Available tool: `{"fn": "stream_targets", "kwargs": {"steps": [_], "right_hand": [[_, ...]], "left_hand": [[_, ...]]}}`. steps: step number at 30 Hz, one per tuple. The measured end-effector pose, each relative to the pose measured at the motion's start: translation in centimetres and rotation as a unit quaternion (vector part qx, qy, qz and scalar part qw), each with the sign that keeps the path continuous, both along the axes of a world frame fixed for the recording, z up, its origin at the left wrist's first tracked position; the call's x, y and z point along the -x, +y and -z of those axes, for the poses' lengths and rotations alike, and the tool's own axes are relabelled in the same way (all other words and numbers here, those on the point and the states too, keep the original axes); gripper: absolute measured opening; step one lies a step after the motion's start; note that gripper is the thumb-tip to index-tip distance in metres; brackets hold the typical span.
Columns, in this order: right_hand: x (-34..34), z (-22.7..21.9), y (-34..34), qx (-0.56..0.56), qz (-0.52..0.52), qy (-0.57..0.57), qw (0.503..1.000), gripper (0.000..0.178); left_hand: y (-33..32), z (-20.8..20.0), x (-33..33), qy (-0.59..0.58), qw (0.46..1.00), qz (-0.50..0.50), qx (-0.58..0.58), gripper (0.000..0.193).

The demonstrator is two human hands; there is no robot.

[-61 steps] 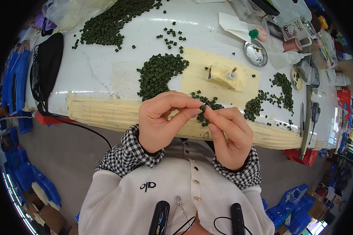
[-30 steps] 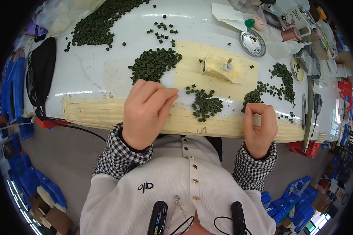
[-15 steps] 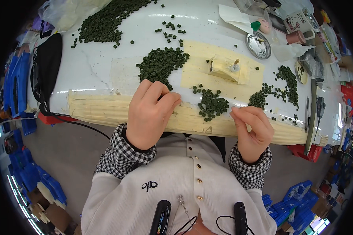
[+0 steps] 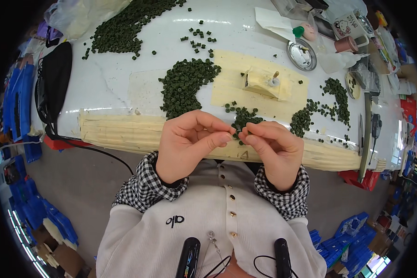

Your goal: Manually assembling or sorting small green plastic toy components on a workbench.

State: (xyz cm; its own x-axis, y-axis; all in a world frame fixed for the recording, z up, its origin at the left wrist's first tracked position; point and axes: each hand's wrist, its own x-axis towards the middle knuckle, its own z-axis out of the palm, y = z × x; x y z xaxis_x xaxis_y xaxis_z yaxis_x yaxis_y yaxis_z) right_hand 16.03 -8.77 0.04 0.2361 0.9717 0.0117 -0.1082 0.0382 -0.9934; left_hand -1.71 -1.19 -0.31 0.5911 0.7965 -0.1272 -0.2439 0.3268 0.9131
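Note:
My left hand and my right hand are close together over the taped front edge of the table, fingertips a small gap apart. In the right one, thumb and forefinger pinch a small dark green piece, mostly covered by the fingers. Thumb and forefinger of the left are brought together too; what is between them, if anything, is too small to name. Just behind the fingertips lies a small heap of dark green round pieces, partly hidden. A larger heap of spool-like green pieces is beyond the left hand.
A tape-covered block with a short peg stands on yellow tape. More green pieces lie at right and far left. A round metal dish, a mug, tweezers and a black pouch lie around.
My hands have come together: the left moved right and nearer to me, the right moved left. Both now meet in front of the small heap.

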Motion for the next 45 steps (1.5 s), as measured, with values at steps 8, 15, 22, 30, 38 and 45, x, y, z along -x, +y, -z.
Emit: {"fn": "stream_targets", "kwargs": {"steps": [8, 15, 22, 30, 38, 45], "right_hand": [[-0.1, 0.4, -0.2, 0.038, -0.036, 0.169, 0.984, 0.017], [0.1, 0.7, 0.0, 0.0, -0.019, 0.104, 0.994, 0.014], [0.6, 0.3, 0.4, -0.067, 0.039, -0.1, 0.992, 0.013], [1.1, 0.1, 0.7, -0.087, 0.055, -0.153, 0.983, 0.014], [1.3, 0.0, 0.5, -0.103, 0.047, -0.189, 0.975, 0.021], [1.5, -0.2, 0.3, -0.113, 0.023, -0.206, 0.972, 0.026]], "left_hand": [[0.1, 0.2, -0.1, -0.017, 0.999, 0.03, 0.041, 0.012], [-0.1, 0.4, -0.6, -0.036, 0.999, 0.001, 0.031, 0.008], [-0.2, 0.4, -0.7, -0.036, 0.999, -0.002, 0.036, 0.016], [-0.4, 0.3, -0.7, -0.023, 1.0, -0.004, 0.003, 0.017], [-0.6, 0.7, -1.0, -0.051, 0.997, -0.051, -0.031, 0.015], [-0.6, 1.1, -1.0, -0.028, 0.992, -0.072, -0.104, 0.016]]}}
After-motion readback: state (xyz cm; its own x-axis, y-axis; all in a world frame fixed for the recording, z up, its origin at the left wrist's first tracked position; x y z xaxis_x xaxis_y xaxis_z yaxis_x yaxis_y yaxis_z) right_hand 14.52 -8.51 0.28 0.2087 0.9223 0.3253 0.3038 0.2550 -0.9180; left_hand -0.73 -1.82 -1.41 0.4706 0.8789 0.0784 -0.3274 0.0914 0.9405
